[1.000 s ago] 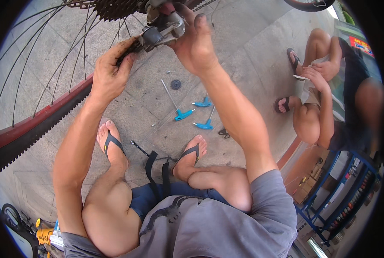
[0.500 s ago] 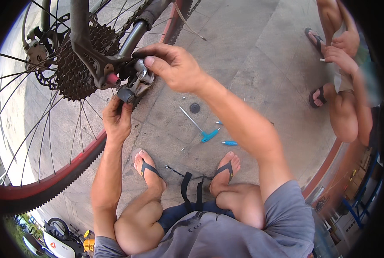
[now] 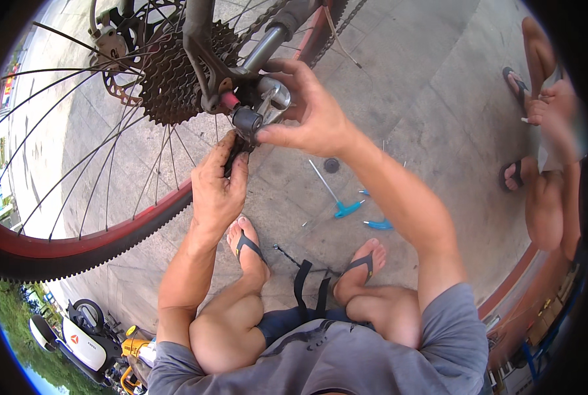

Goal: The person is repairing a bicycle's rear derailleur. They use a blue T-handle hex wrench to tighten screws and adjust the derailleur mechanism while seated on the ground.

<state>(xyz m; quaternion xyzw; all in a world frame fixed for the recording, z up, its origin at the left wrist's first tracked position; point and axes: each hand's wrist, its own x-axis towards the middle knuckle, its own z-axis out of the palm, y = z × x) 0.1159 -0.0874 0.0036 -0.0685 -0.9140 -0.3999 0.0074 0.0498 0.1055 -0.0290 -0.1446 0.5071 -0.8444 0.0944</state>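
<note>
At the rear wheel's hub, below the cogged cassette [image 3: 178, 72], hangs a derailleur [image 3: 274, 99] with a silver body and a dark cylindrical pivot [image 3: 246, 121]. My left hand [image 3: 218, 181] pinches the dark lower cage [image 3: 238, 148] from below, fingertips blackened. My right hand [image 3: 317, 115] curls round the derailleur from the right, thumb at the dark pivot, some fingertips hidden behind it. A red fitting [image 3: 230, 99] sits beside the pivot. Below on the pavement lie blue T-handled hex keys [image 3: 346, 209], a small dark disc [image 3: 331, 165] and a wrench [image 3: 287, 253] near black straps [image 3: 304, 283].
A red-rimmed wheel [image 3: 89, 240] spans the upper left, a brake disc [image 3: 119, 89] behind the cassette. A co-worker [image 3: 544, 210] in flip-flops sits at the right on the paved ground [image 3: 432, 99]. A white scooter [image 3: 76, 345] stands at the lower left.
My right thumb has moved from the top of the silver body down to the dark pivot. My left hand still grips low on the derailleur. The whole view has shifted as my head moved.
</note>
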